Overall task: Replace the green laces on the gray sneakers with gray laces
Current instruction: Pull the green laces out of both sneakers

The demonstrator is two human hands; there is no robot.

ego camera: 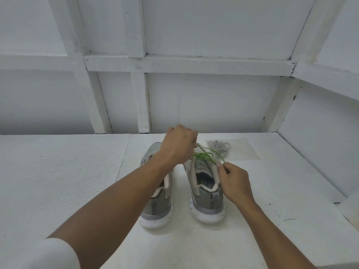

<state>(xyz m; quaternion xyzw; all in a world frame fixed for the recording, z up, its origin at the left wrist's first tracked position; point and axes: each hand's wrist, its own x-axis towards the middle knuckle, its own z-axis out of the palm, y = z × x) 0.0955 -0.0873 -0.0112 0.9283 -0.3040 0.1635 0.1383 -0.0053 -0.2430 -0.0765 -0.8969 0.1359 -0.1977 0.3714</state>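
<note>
Setting: white painted table [58, 181] against a white panelled wall [213, 98].
Sneakers: 2 gray ones side by side, heels toward the camera; left sneaker [155, 208], right sneaker [206, 199].
Green lace [203, 155]: loosened, bunched over the right sneaker's tongue.
Left hand [177, 145]: fingers curled, gripping a strand of the green lace.
Right hand [236, 181]: pinching another strand beside the collar.
Gray laces [220, 146]: coiled on a clear plastic bag [244, 150] beyond the right sneaker.
</note>
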